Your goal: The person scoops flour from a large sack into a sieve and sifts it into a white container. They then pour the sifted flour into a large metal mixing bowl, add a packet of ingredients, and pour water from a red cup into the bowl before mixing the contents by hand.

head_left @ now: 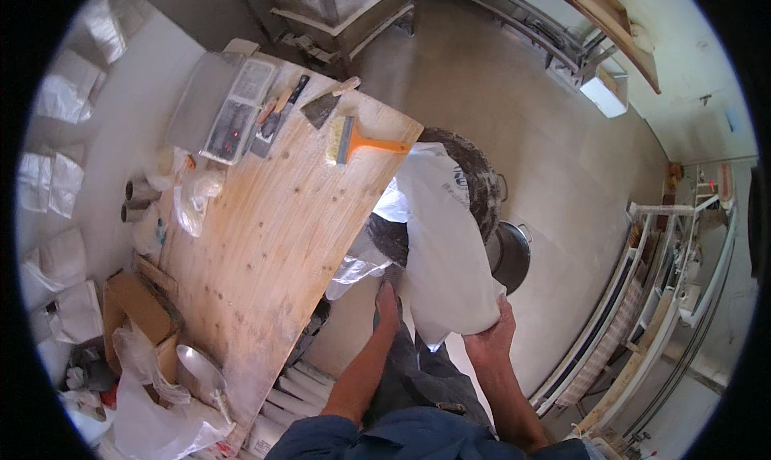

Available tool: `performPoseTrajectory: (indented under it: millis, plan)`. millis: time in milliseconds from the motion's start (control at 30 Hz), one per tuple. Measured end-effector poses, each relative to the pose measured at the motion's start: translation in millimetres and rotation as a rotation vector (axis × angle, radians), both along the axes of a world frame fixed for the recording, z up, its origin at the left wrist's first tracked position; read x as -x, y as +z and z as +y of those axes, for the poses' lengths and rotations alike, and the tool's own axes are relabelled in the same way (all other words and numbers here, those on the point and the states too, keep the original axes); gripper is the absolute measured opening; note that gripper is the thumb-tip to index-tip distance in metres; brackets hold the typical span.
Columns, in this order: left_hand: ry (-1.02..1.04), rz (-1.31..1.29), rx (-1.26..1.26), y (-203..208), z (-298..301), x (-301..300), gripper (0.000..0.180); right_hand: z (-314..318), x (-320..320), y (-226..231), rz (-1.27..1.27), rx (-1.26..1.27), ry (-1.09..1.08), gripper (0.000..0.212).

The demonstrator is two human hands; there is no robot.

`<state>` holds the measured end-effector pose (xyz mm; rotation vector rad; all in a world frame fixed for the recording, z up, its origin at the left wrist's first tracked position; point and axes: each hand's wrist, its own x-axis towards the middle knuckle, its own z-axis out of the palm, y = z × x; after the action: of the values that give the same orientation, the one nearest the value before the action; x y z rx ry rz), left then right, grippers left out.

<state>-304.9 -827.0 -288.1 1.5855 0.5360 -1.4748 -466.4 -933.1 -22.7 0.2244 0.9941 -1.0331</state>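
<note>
A large white sack [450,275] lies tilted in front of me, its far end over a big dark, crusted tub [482,171]. My right hand [491,331] is closed on the sack's near bottom corner, fingers partly under it. My left hand [387,298] is at the sack's left side, close to the tub's near side. Its fingers are hidden, so their grip cannot be made out. Crumpled clear plastic [353,274] hangs beside it at the table edge. Just right of the tub stands a metal pot [512,258] with a loop handle.
On the left is a wooden table [273,243]. It carries an orange-handled brush [361,143], a wide scraper [321,109], a trowel [277,119], plastic bins [241,107] and a metal scoop [201,369]. A cardboard box [136,307] sits nearby. Long racked pieces [618,315] line the right.
</note>
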Motion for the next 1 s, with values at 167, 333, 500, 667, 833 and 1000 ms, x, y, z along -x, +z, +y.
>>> performPoseTrajectory:
  millis: [167, 333, 500, 667, 833, 1000]
  plan:
    - [0.295, 0.792, 0.356, 2, 58, 110, 0.084, -12, 1, 20, -0.031, 0.011, -0.022, 0.049]
    - [0.198, 0.796, 0.432, 9, 71, 141, 0.063, -22, 16, 28, -0.011, 0.134, 0.111, 0.047]
    - [0.271, 0.753, 0.472, 16, 49, 118, 0.036, -43, 36, 29, 0.299, 0.406, 0.229, 0.045]
    - [0.04, 0.482, 0.459, 99, 31, 87, 0.037, -114, 58, 30, 0.552, 0.43, 0.262, 0.047]
    - [-0.055, 0.3, 0.365, 173, 22, 86, 0.036, -152, 58, 32, 0.669, 0.628, 0.283, 0.047]
    - [-0.131, 0.42, 0.389, 208, 13, 63, 0.038, -169, 48, 46, 1.028, 0.674, 0.349, 0.051]
